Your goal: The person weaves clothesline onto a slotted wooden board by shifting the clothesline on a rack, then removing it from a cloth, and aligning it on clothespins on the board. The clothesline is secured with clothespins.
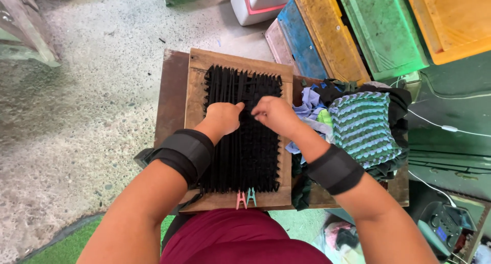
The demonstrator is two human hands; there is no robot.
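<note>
A weaving frame lies on the worktop before the person, both hands resting side by side on its strands, two clothespins clipped at its near edge, a heap of cloth scraps just right, and crates on the floor behind.

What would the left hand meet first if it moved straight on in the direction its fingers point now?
The left hand points toward the right hand, just above the black strips on the wooden loom. It would probably meet the right hand's fingertips first; depth is unclear.
</note>
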